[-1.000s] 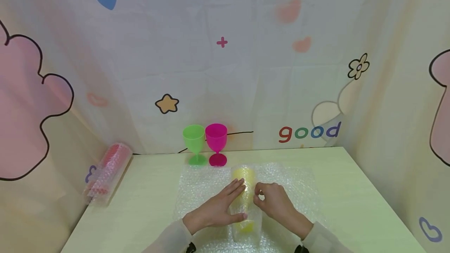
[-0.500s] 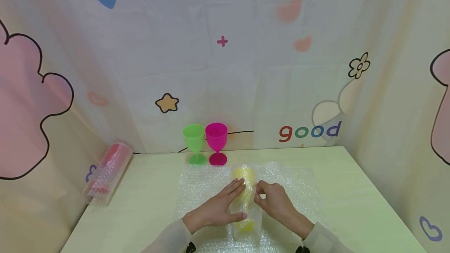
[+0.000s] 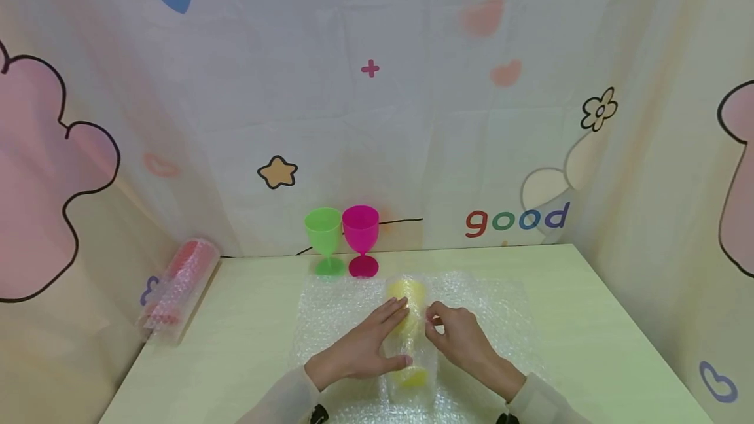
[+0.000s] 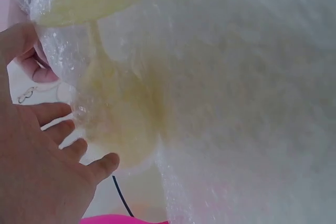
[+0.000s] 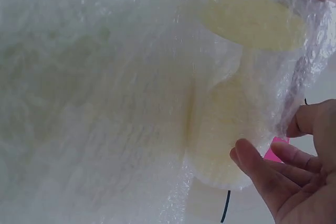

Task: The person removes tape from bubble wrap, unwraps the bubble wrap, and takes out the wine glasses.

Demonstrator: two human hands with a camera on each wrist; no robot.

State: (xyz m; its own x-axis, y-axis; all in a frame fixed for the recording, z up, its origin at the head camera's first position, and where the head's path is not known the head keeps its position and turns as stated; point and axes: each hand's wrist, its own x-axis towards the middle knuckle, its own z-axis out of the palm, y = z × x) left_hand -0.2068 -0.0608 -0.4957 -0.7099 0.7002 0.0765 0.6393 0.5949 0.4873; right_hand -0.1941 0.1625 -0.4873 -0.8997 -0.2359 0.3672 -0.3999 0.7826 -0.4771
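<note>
A yellow goblet (image 3: 414,378) lies wrapped in clear bubble wrap (image 3: 489,319), its bowl toward the back and its foot toward me. My left hand (image 3: 368,349) rests on its left side, fingers stretched over the bowl and thumb near the stem. At the right edge of the roll, my right hand (image 3: 462,335) pinches the bubble wrap between thumb and curled index finger. Both wrist views show the goblet's round foot (image 4: 92,3) and its stem blurred behind the plastic, with fingers (image 5: 244,153) close to the bowl in the right one.
A green goblet (image 3: 324,234) and a magenta goblet (image 3: 362,231) stand side by side at the back. A red-tinted bubble-wrapped roll (image 3: 185,286) lies at the table's left edge. A printed curtain (image 3: 365,123) rises behind the pale table (image 3: 247,319).
</note>
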